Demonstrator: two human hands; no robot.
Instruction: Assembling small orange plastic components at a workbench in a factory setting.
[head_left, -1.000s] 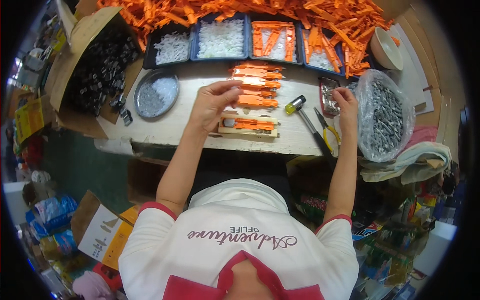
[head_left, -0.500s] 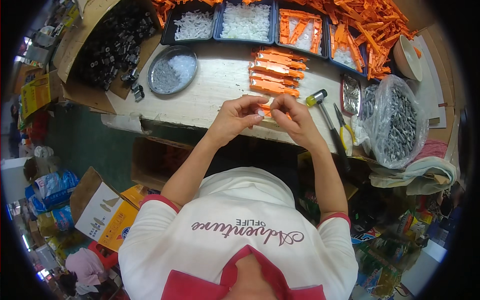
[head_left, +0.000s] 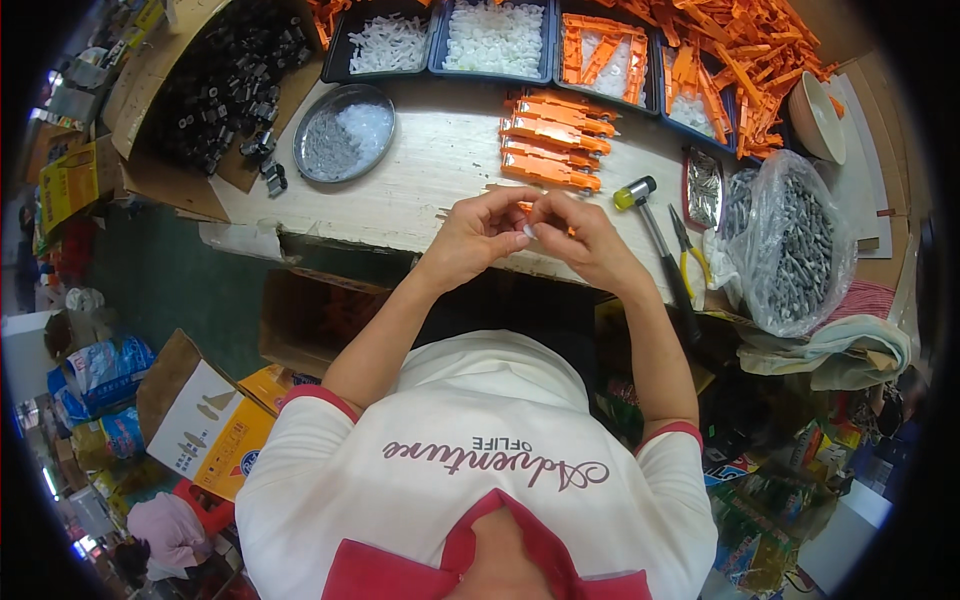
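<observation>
One small white piece (head_left: pixel 529 231) is clamped in the left hand's (head_left: pixel 472 237) grip; the right hand (head_left: pixel 592 243) adjoins it, and I cannot tell whether its grip is closed.

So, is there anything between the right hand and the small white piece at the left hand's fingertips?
Nothing visible is: the right hand is right beside the small white piece; whether they touch, I cannot tell.

Workshop, small-parts assembly. White table (head_left: pixel 420 195); beyond both grips, trays (head_left: pixel 490 77) and heaped orange parts (head_left: pixel 750 50). Right of right grip (head_left: pixel 595 248): mallet (head_left: pixel 667 258), pliers (head_left: pixel 686 242), bagged metal pieces (head_left: pixel 790 245). Left of left grip (head_left: pixel 465 240): carton (head_left: pixel 140 95) of dark metal parts (head_left: pixel 225 100).
</observation>
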